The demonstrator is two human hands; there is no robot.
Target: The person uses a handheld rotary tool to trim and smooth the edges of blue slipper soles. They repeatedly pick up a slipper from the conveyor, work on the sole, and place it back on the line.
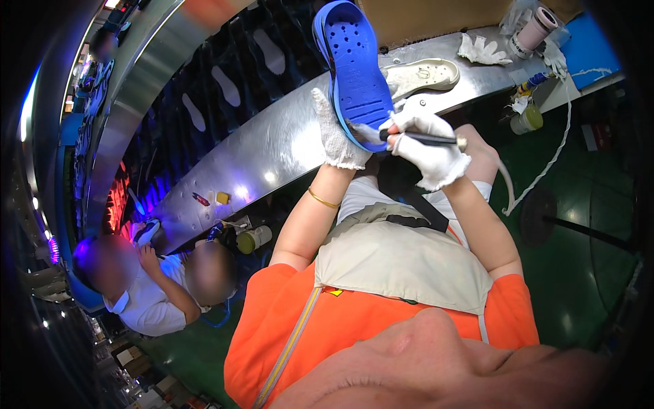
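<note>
A blue shoe sole (355,78) with small holes at its toe end is held up, tilted, over the metal ledge. My left hand (334,140), in a white knit glove, grips it by its left side near the heel. In my right hand (432,150), gloved in white with some fingertips bare, is a brush (429,140) with a black handle. Its pale bristles touch the inside of the heel, close to the rim. Behind my right hand, a cream shoe sole (432,73) lies on the ledge.
Beyond the metal ledge (279,153) runs a dark conveyor (248,88) carrying several pale insole shapes. A loose white glove (485,50) and a pink cylinder (535,33) sit at the far right. A pot (526,121) hangs below, near a white cord (563,146). At left, a co-worker (153,300) handles a shoe.
</note>
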